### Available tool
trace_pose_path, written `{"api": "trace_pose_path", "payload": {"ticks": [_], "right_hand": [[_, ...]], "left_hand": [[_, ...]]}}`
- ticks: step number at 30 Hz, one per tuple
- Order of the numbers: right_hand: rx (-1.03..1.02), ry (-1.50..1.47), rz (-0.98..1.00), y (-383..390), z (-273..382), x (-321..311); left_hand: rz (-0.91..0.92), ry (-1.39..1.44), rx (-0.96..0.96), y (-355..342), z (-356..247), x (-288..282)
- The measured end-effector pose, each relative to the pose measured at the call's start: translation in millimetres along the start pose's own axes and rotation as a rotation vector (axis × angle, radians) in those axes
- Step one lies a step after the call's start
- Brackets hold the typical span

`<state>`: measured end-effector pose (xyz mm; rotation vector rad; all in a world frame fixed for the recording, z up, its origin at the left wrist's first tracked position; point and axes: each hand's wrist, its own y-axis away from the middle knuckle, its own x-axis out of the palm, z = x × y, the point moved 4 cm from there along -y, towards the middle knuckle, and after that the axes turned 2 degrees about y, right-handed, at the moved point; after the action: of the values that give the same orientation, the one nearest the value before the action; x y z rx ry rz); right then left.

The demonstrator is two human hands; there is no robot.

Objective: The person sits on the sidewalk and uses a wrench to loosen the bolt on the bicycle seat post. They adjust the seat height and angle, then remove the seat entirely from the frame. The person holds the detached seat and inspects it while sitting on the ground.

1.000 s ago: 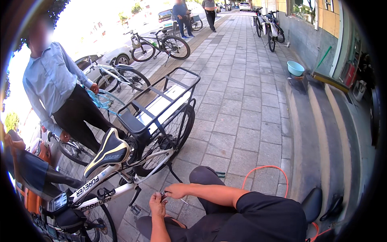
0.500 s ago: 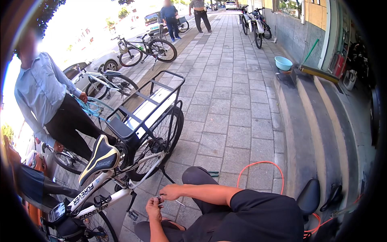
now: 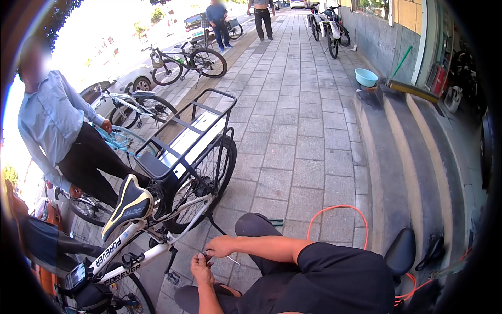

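I sit low on the pavement beside a white bicycle (image 3: pixel 136 259) with a black and yellow saddle (image 3: pixel 128 206). My left hand (image 3: pixel 200 268) comes up from the lower edge and pinches a small metal part (image 3: pixel 203 255). My right hand (image 3: pixel 222 246) reaches across from the right, its fingertips meeting the left hand at that part. A thin metal tool (image 3: pixel 231 260) sticks out below the right hand's fingers. Both hands hover above my knees, just right of the bicycle's frame and kickstand (image 3: pixel 215 225).
The bicycle's rear wheel (image 3: pixel 206 180) and black rack (image 3: pixel 183 136) stand ahead. A person in a light blue shirt (image 3: pixel 52 125) stands at left among other bicycles. At right are an orange hose (image 3: pixel 339 209), a black stool (image 3: pixel 401 251), steps (image 3: pixel 397 157) and a teal basin (image 3: pixel 366 77).
My hands stay together at the same spot, fingers shifting slightly. The view has drifted a little, and the standing person has leaned slightly.
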<state>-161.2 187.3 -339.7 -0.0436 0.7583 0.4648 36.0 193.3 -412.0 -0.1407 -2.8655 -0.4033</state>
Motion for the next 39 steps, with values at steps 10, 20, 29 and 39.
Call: {"api": "trace_pose_path", "payload": {"ticks": [10,20,29,39], "right_hand": [[0.091,-0.027,-0.180,14,-7,-30],[0.085,-0.034,-0.103,10,-8,-30],[-0.009,-0.101,-0.084,-15,-10,-12],[0.133,-0.089,0.045,-68,-33,-30]], "left_hand": [[0.077,-0.112,-0.522,18,70,26],[1.255,-1.059,-0.494,92,234,48],[1.209,-1.001,-0.807,59,231,51],[1.276,-0.927,-0.889,36,227,29]]}}
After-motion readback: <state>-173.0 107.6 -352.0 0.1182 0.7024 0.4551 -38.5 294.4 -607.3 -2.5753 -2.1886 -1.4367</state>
